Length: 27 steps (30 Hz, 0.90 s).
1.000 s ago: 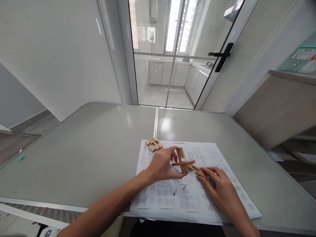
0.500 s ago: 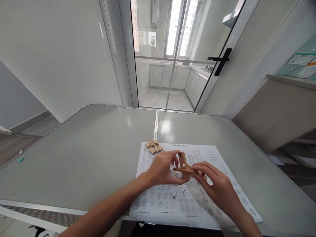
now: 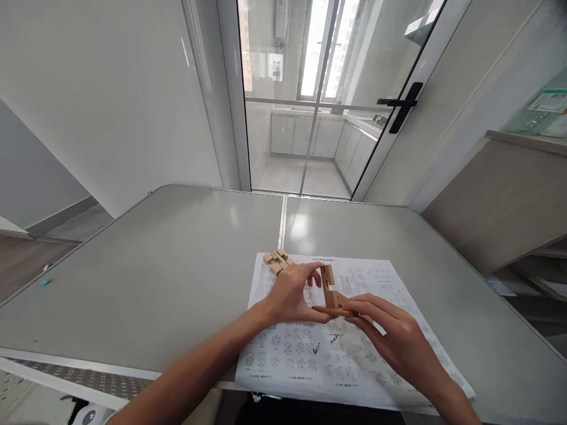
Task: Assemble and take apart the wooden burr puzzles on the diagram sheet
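My left hand (image 3: 289,296) pinches an upright notched wooden puzzle piece (image 3: 326,276) between thumb and fingers; a dark mark shows near its top. From the other side, my right hand (image 3: 392,324) grips a flat wooden puzzle piece (image 3: 331,310) that lies across the lower end of the upright one. Another bit of wood shows beside the right fingertips, partly covered by them. Whether the pieces are interlocked or only touching, I cannot tell. Both hands are above a large printed sheet (image 3: 305,354) covered with small diagrams.
Several small light wooden blocks (image 3: 278,260) lie grouped at the sheet's upper left corner, beyond my left hand. Everything rests on a grey table (image 3: 177,265) with a seam down its middle. A glass door (image 3: 305,141) stands behind, and a shelf unit (image 3: 496,200) is at the right.
The flat piece has gone from across the middle of the upright piece down to its lower end, leaving the upright's notch exposed. The view has shifted slightly.
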{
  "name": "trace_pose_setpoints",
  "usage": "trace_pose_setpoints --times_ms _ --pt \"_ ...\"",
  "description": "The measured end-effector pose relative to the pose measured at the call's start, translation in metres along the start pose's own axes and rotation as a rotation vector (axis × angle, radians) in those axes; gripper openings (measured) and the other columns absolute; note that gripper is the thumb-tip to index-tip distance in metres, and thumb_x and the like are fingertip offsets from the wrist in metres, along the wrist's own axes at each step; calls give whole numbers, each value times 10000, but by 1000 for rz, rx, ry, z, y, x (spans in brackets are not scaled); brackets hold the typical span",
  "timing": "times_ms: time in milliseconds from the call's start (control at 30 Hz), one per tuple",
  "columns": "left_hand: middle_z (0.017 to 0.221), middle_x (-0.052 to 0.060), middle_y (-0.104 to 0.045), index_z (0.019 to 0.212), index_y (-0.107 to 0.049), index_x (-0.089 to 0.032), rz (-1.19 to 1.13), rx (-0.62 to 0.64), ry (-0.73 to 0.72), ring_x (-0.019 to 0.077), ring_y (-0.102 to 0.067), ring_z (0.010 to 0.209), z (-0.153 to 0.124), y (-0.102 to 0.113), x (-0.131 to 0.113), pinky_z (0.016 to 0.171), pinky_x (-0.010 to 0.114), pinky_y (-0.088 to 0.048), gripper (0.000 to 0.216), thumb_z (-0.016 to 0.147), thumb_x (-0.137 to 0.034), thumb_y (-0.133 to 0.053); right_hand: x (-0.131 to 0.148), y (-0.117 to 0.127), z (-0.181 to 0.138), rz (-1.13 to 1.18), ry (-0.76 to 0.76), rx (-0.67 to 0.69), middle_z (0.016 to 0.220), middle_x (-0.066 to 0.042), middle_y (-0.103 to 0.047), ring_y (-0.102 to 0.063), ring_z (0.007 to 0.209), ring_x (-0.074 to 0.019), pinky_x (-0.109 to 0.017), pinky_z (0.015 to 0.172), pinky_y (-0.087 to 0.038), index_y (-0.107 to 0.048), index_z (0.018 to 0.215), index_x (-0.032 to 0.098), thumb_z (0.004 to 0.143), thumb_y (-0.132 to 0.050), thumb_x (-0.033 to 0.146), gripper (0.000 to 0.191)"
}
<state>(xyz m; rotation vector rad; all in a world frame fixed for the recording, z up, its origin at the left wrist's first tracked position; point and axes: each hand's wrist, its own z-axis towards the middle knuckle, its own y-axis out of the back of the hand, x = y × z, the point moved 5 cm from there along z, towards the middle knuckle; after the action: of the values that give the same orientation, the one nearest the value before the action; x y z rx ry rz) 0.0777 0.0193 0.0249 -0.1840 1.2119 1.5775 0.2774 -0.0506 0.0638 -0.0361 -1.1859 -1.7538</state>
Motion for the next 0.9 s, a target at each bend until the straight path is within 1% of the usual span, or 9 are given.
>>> trace_pose_setpoints --times_ms 133,267,367,400,467,533,667,833,900 --pt "1062 52 -736 1382 -552 -225 -66 6 3 225 -673 845 -1 1 -2 832 395 -528 904 597 -464 -933 6 1 2 41 -3 -50 1089 -60 -786 -784 983 -216 -315 825 -659 -727 1170 253 1061 -629 219 150" --pt "1147 74 -706 1480 -479 -243 -280 3 13 218 -671 913 -1 4 -8 879 395 -552 966 644 -407 -934 9 3 4 98 -72 -129 1024 -56 -779 -771 889 -208 -295 745 -645 -723 1080 251 1062 -622 242 103" --pt "1146 75 -701 1496 -494 -260 -474 40 76 215 -671 938 2 6 -11 944 414 -556 950 680 -436 -947 8 5 6 121 -144 -149 1005 -68 -777 -762 866 -227 -311 713 -636 -732 1028 249 1065 -612 306 138" --pt "1094 68 -709 1483 -520 -260 -549 58 124 207 -673 914 3 6 -11 937 413 -560 858 750 -478 -907 7 5 6 135 -159 -143 1003 -69 -779 -761 866 -231 -314 713 -635 -736 1021 250 1065 -611 322 151" --pt "975 57 -720 1409 -599 -238 -685 91 242 173 -659 802 5 4 -7 844 375 -569 606 919 -561 -748 7 4 6 169 -175 -124 987 -63 -784 -760 847 -226 -310 711 -634 -741 1004 251 1062 -617 332 159" --pt "906 54 -722 1289 -676 -203 -777 99 330 138 -619 694 6 2 -2 725 320 -549 501 987 -601 -650 7 3 5 200 -179 -104 966 -49 -791 -762 820 -214 -299 711 -636 -746 1010 255 1060 -623 320 148" --pt "863 46 -712 1125 -751 -168 -837 67 372 119 -596 678 7 0 4 659 269 -506 482 931 -609 -733 13 0 3 235 -116 -67 957 -32 -816 -787 837 -218 -305 740 -656 -762 1079 273 1050 -641 289 125" --pt "860 49 -708 1094 -783 -174 -825 90 377 136 -607 723 5 0 2 673 275 -504 475 915 -613 -750 19 -2 0 213 -57 -60 960 -44 -835 -810 824 -233 -325 724 -681 -765 1098 272 1044 -656 283 122" --pt "866 57 -716 1073 -789 -171 -814 78 378 144 -613 737 5 1 1 685 283 -505 485 906 -625 -753 21 -2 -1 187 -30 -75 979 -41 -841 -822 855 -241 -339 758 -695 -763 1103 275 1042 -662 281 118"
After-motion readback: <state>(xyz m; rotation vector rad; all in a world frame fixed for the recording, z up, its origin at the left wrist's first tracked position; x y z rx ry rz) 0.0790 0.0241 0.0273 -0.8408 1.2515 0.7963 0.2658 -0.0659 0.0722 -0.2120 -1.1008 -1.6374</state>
